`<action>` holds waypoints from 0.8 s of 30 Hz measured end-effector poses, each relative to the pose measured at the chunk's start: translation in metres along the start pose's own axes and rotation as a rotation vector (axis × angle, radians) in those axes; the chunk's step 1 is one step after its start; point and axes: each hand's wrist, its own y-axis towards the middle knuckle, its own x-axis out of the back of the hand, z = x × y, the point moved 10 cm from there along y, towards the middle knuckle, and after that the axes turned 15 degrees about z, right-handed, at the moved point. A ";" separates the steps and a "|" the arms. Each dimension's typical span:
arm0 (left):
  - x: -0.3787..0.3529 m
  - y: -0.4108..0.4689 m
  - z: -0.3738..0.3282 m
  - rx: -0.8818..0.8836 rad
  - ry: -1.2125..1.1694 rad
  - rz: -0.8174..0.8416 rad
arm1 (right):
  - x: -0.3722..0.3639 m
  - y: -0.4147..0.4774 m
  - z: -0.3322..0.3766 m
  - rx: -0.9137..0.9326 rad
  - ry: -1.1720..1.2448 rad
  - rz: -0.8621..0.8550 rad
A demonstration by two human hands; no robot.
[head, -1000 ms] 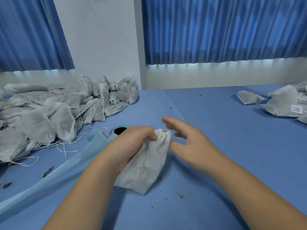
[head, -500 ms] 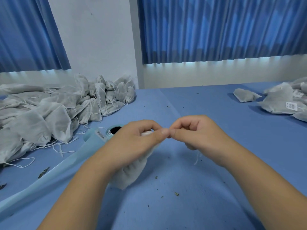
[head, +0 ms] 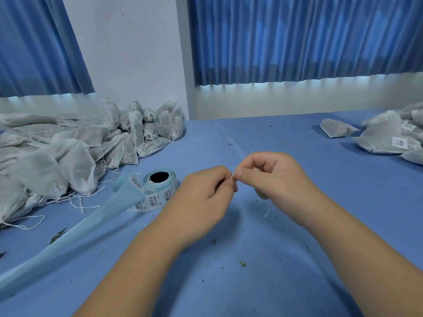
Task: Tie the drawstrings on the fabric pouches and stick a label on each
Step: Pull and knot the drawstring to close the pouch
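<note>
Over the desk, the left hand and right hand meet fingertip to fingertip, each pinching the white drawstring. The pouch is almost hidden under the right hand. The thin cord could slip from either pinch, leaving the knot slack. Beyond lie the label roll, a pile of pouches at left, and labelled pouches far right

Blue counter with dark leaf crumbs nearer than the right hand; 2 blue curtains and a white wall far beyond it.
</note>
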 end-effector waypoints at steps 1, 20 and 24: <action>-0.002 0.000 0.002 0.005 -0.049 0.004 | 0.002 0.000 0.000 0.008 0.013 -0.004; 0.015 -0.006 0.012 0.038 -0.693 -0.107 | -0.007 -0.001 0.006 0.028 -0.147 -0.105; 0.030 -0.011 0.011 0.076 -0.413 -0.208 | -0.009 -0.002 0.013 0.043 -0.209 -0.046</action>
